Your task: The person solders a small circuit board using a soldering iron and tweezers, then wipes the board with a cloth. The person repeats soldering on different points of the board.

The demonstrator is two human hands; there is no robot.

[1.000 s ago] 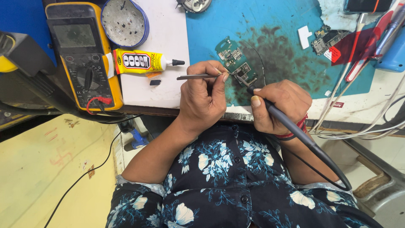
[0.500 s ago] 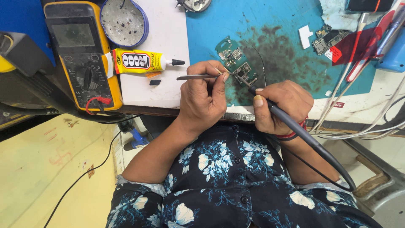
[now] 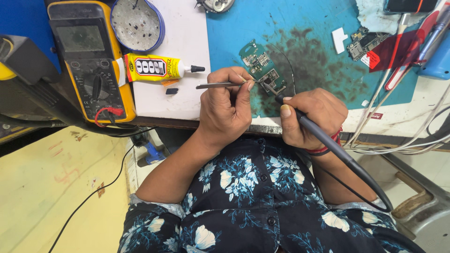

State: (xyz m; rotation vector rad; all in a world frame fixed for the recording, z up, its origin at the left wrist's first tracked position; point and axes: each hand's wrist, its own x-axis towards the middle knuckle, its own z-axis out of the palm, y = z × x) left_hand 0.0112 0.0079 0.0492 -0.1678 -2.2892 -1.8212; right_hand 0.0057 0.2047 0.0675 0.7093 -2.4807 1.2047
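Green board [image 3: 259, 63] lies flat on the blue mat [image 3: 309, 28], near the mat's front edge, on a dark stained patch. Iron [image 3: 323, 136] tip rests on the board's near right corner; the tip of the tweezers [image 3: 220, 85] meets the board at about the same spot, just left of the iron tip. Left hand [image 3: 227, 110] pinches the tweezers between thumb and forefinger, fingers curled tight, tweezers lying level and pointing right. Right hand [image 3: 311, 117] closed around the iron's black grip like a pen, thumb along the shaft; its cable runs back past the wrist toward the lower right. Red band on the right wrist. Both hands sit at the table's front edge, nearly touching each other. Left of the mat, a white sheet [image 3: 180, 42] carries a yellow glue tube [image 3: 157, 68], cap pointing right, and a small black piece [image 3: 172, 91] just below it. Further left: yellow meter [image 3: 89, 61] with a red lead at its base. Round blue-rimmed dish [image 3: 137, 23] behind the tube. Second small board [image 3: 363, 42] and a white chip [image 3: 338, 40] at the mat's far right, well apart from the work. White cables [image 3: 398, 126] trail off the right edge.
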